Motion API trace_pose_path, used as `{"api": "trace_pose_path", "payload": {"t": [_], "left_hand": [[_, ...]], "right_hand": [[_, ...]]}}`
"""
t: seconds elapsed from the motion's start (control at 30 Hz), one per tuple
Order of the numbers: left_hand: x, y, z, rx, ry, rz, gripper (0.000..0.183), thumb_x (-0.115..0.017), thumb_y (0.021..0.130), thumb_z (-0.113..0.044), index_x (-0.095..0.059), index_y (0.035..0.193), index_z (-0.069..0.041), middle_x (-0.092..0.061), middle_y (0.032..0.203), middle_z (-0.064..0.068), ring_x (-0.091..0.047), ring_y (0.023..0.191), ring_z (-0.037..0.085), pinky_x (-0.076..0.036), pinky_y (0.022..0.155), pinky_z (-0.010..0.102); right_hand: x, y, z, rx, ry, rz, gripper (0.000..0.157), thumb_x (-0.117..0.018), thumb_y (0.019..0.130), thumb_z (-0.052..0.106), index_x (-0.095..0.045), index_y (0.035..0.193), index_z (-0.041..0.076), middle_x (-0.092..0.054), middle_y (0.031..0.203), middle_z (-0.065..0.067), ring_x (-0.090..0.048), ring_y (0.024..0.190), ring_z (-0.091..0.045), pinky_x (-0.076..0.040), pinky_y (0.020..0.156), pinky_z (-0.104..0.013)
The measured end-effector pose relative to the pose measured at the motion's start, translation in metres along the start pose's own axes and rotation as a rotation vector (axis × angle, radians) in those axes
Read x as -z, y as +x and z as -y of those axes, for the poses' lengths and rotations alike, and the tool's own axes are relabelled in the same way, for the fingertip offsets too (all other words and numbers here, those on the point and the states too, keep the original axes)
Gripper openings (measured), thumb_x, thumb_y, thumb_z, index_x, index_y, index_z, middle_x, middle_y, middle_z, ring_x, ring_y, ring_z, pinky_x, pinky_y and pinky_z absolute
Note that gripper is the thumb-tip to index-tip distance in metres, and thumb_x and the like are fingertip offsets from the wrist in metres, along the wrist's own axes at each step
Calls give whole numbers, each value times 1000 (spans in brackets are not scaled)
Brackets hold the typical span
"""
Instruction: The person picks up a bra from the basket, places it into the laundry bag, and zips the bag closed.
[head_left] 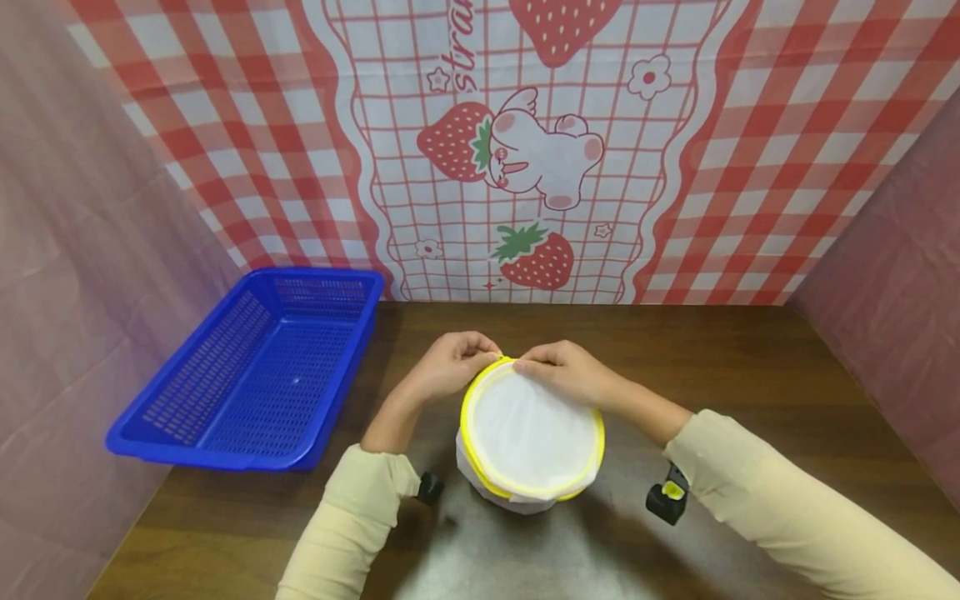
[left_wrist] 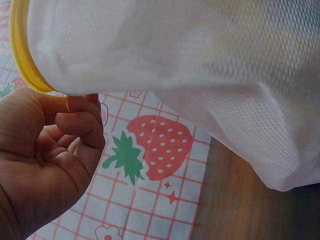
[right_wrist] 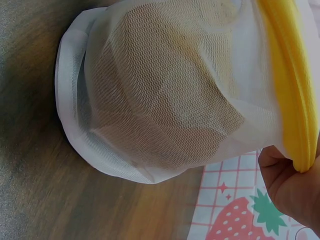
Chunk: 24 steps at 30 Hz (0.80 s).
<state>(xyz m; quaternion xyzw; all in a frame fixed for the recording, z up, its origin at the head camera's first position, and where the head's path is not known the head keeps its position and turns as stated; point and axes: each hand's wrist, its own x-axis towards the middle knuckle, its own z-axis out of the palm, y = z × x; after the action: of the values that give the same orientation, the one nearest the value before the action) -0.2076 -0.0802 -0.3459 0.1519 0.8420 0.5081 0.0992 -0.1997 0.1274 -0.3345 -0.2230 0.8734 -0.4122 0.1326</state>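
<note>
A round white mesh laundry bag [head_left: 532, 429] with a yellow zipper [head_left: 467, 418] around its top stands on the table between my hands. At the far side of the rim, my left hand [head_left: 450, 364] pinches the zipper edge with thumb and curled fingers. Just right of it, my right hand [head_left: 573, 375] grips the same rim, thumb lying over the white top. In the left wrist view, the fingertips are partly hidden behind the bag [left_wrist: 150, 50]. The right wrist view shows loose, creased mesh sides [right_wrist: 165, 90] below the yellow band [right_wrist: 290, 75].
A blue plastic basket [head_left: 352, 367] with slotted walls stands at the left of the brown wooden table [head_left: 712, 367]. Behind the table hangs a red-and-white strawberry-print cloth [head_left: 637, 183]. Pinkish curtains [head_left: 82, 275] flank both sides. Small black wrist cameras [head_left: 666, 502] sit by the sleeves.
</note>
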Motion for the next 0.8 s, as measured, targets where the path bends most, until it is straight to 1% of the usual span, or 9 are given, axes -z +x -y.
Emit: {"api": "trace_pose_path", "payload": {"t": [0.13,0.27,0.37,0.43,0.5,0.67,0.8], "left_hand": [[0,0,1,2,0,-4,18,-58,92,-18,-66,97,-2,-69,90,10,-62,74,11,-52,67,25],[0,1,1,2,3,1,18,-58,93,-18,-66,98,-3,-69,90,10,-62,74,11,-52,67,25],[-1,1,0,-4,8,10,19,-58,93,-19,-66,98,-3,-69,91,11,-62,73,11,-52,66,24],[-1,2,-2,-9,9,19,19,-57,93,-19,-66,98,-3,-69,90,11,-62,73,12,-52,65,24],[-2,2,-2,-11,11,25,19,-57,93,-19,-66,98,-3,-69,90,11,-62,72,12,-51,65,24],[-3,2,-3,-6,4,23,19,-58,92,-18,-66,98,-2,-69,89,11,-62,72,11,-51,65,24],[-3,2,-2,-2,-9,18,19,-58,92,-18,-66,98,-2,-69,88,11,-62,72,11,-51,65,24]], "right_hand": [[0,0,0,0,8,4,32,-54,94,34,-70,105,8,-70,93,-7,-58,70,-10,-50,61,-28],[0,1,-1,10,18,15,32,-53,95,35,-69,105,9,-69,96,-7,-59,73,-12,-50,62,-28],[0,2,-2,25,15,30,31,-54,94,37,-68,108,13,-68,102,-5,-59,79,-12,-50,65,-28],[0,3,-2,30,15,43,30,-55,93,38,-67,109,16,-67,104,-4,-59,81,-13,-51,66,-28],[0,3,-2,25,15,51,29,-55,93,39,-67,109,17,-67,102,-3,-59,79,-12,-51,65,-29],[-1,4,-1,19,22,48,30,-55,94,37,-70,104,13,-69,93,-5,-58,67,-11,-51,57,-28],[-1,3,0,28,8,33,32,-54,94,37,-71,103,11,-69,93,-5,-58,68,-10,-50,58,-27]]}}
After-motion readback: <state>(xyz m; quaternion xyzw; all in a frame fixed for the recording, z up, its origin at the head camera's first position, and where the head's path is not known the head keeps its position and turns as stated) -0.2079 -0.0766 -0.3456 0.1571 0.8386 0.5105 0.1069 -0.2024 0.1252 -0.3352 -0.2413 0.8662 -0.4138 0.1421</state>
